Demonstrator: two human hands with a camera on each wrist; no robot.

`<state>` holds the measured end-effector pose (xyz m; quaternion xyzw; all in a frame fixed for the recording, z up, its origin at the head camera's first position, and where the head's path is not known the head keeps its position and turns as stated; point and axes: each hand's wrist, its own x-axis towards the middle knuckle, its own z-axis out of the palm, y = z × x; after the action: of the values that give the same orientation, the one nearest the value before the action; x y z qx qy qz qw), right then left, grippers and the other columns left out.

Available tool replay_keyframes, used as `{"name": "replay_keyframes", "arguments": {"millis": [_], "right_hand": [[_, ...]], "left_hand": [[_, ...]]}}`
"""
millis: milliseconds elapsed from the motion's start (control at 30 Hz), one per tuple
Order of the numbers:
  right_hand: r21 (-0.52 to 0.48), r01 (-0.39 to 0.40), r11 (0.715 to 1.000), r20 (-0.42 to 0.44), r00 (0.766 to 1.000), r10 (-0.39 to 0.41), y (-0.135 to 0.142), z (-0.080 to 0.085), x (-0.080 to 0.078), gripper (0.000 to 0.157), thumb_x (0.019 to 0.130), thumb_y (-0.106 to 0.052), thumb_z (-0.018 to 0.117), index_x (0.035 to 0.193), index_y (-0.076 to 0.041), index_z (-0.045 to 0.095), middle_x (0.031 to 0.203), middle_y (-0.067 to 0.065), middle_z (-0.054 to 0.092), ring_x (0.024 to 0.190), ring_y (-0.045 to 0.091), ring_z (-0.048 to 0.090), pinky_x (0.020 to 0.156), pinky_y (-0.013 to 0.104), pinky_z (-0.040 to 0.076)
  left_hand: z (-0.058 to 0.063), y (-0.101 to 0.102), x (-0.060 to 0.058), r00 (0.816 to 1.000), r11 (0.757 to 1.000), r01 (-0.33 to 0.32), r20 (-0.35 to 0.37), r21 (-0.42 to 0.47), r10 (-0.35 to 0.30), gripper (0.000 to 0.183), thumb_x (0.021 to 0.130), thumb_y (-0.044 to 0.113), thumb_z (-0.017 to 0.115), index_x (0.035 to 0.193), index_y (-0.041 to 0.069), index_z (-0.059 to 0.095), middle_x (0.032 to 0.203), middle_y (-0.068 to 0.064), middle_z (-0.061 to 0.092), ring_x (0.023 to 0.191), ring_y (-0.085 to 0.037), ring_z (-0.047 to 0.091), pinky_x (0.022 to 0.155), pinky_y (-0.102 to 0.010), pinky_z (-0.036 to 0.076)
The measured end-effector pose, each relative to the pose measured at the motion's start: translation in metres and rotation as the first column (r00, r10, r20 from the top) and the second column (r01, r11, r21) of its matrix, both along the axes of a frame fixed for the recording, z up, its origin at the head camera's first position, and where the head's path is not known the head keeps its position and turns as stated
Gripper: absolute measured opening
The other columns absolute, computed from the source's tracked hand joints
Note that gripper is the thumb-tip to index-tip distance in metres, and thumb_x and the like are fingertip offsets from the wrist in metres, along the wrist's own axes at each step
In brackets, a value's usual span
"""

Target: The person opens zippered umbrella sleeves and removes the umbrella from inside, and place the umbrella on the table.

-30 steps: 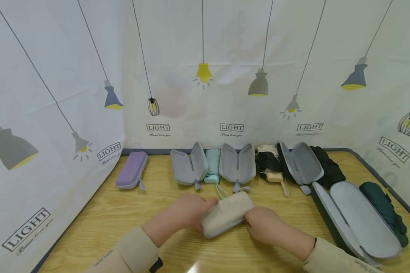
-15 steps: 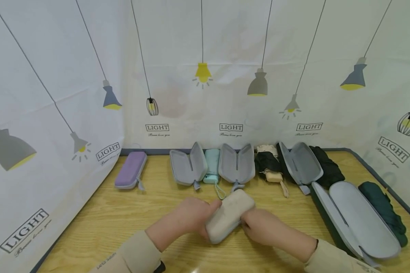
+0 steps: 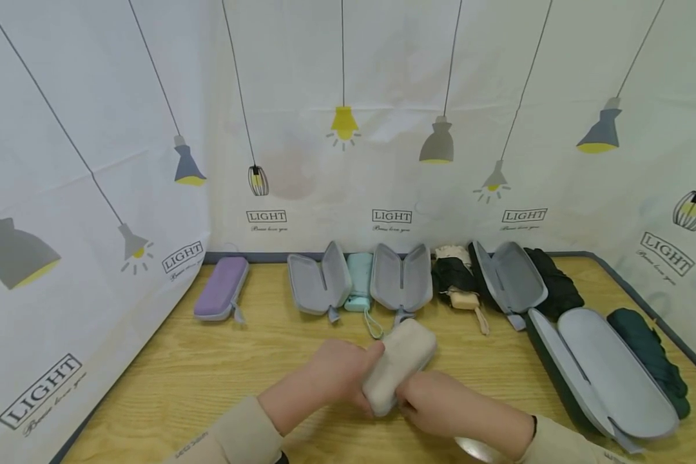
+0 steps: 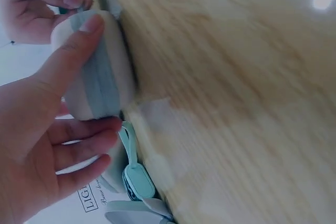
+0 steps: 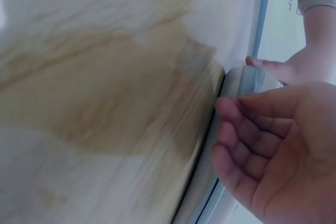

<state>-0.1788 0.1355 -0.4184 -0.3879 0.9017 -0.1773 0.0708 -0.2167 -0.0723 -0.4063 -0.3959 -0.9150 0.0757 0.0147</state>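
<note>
A cream zip case (image 3: 403, 361) with a grey-blue zipper band (image 4: 100, 77) is held just above the table, turned at a slant. My left hand (image 3: 342, 367) grips its near left end, thumb on the band and fingers beneath in the left wrist view. At the case's right side, my right hand (image 3: 441, 396) has curled fingers. Thumb and forefinger pinch the small zipper pull (image 4: 80, 9) at the band, mostly hidden by the fingertips. In the right wrist view, that right hand (image 5: 283, 145) lies along the case's edge.
Along the back stand a closed purple case (image 3: 223, 288), opened grey-lined cases (image 3: 319, 287), a folded mint umbrella (image 3: 359, 280), and a black-and-cream folded bundle (image 3: 457, 274). At right lie a long opened green case (image 3: 615, 374), a dark green bundle (image 3: 649, 354) and a black bundle (image 3: 553, 283).
The cream case has turned to a steeper slant in my left hand, its far end pointing further from me. My right hand has slid along its right side toward the near end.
</note>
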Motion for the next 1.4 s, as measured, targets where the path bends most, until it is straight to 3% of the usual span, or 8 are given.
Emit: {"name": "replay_keyframes", "arguments": {"millis": [133,267,400,500,900,1033,1233,1400], "right_hand": [[0.01,0.009,1.0,0.059,0.998,-0.009,0.003,0.002,0.0,0.033,0.084,-0.001,0.065,0.063,-0.019,0.047,0.058,-0.013,0.037,0.053,0.004,0.032,0.05,0.023,0.031],[0.013,-0.003,1.0,0.11,0.994,0.002,0.01,0.003,-0.003,0.028,0.086,-0.003,0.065,0.066,-0.019,0.055,0.062,-0.015,0.045,0.055,0.001,0.038,0.053,0.022,0.036],[0.026,-0.008,1.0,0.137,0.991,0.004,0.019,0.002,-0.005,0.028,0.088,-0.005,0.065,0.068,-0.021,0.054,0.061,-0.016,0.042,0.055,0.001,0.036,0.053,0.022,0.034],[0.027,0.004,1.0,0.168,0.986,-0.009,0.027,0.002,-0.006,0.03,0.089,-0.005,0.065,0.067,-0.021,0.052,0.06,-0.015,0.04,0.054,0.002,0.033,0.053,0.022,0.031],[0.058,0.04,0.998,0.191,0.98,-0.051,0.055,0.007,-0.01,0.013,0.088,-0.008,0.069,0.081,-0.019,0.068,0.077,-0.015,0.06,0.068,0.002,0.055,0.062,0.029,0.049],[0.069,0.064,0.996,0.204,0.976,-0.077,0.062,0.01,-0.01,0.012,0.088,-0.008,0.069,0.084,-0.019,0.07,0.08,-0.015,0.063,0.07,0.003,0.058,0.063,0.03,0.05],[0.075,0.083,0.994,0.176,0.98,-0.095,0.068,0.015,-0.008,0.017,0.088,-0.004,0.066,0.079,-0.019,0.066,0.074,-0.016,0.056,0.063,0.002,0.049,0.058,0.027,0.044],[0.1,0.116,0.988,0.118,0.985,-0.128,0.073,0.012,-0.011,0.021,0.087,-0.001,0.065,0.076,-0.019,0.064,0.071,-0.014,0.055,0.06,0.002,0.045,0.056,0.026,0.042]], "left_hand": [[0.0,0.001,-0.002,0.996,0.997,0.071,-0.045,-0.015,-0.072,0.096,0.054,0.069,0.081,0.131,0.021,0.049,0.108,0.002,0.062,0.088,-0.016,0.062,0.061,-0.029,0.051],[0.002,0.006,-0.005,0.978,0.974,0.208,-0.012,-0.086,-0.209,0.097,0.067,0.068,0.075,0.148,0.031,0.039,0.147,-0.005,0.04,0.123,-0.025,0.05,0.086,-0.036,0.051],[0.003,0.013,-0.007,0.928,0.923,0.367,-0.016,-0.119,-0.371,0.087,0.074,0.067,0.072,0.148,0.033,0.04,0.155,-0.006,0.029,0.134,-0.026,0.038,0.1,-0.038,0.043],[0.003,0.019,-0.007,0.905,0.899,0.418,-0.022,-0.132,-0.424,0.085,0.075,0.067,0.071,0.147,0.032,0.043,0.156,-0.002,0.029,0.136,-0.023,0.034,0.101,-0.039,0.042],[-0.001,0.03,-0.016,0.896,0.887,0.444,0.042,-0.123,-0.442,0.102,0.069,0.065,0.077,0.152,0.029,0.031,0.16,0.003,0.02,0.142,-0.026,0.024,0.103,-0.045,0.04],[0.0,0.033,-0.018,0.903,0.895,0.429,0.063,-0.12,-0.425,0.1,0.07,0.058,0.08,0.152,0.031,0.03,0.16,0.003,0.02,0.142,-0.026,0.024,0.103,-0.046,0.039],[-0.002,0.034,-0.024,0.909,0.903,0.412,-0.008,-0.125,-0.416,0.087,0.078,0.022,0.084,0.149,0.033,0.035,0.154,0.003,0.032,0.139,-0.025,0.031,0.101,-0.044,0.041],[-0.001,0.032,-0.035,0.915,0.913,0.371,-0.1,-0.168,-0.391,0.072,0.085,0.017,0.077,0.146,0.03,0.042,0.141,0.006,0.045,0.129,-0.02,0.042,0.095,-0.041,0.045]]}}
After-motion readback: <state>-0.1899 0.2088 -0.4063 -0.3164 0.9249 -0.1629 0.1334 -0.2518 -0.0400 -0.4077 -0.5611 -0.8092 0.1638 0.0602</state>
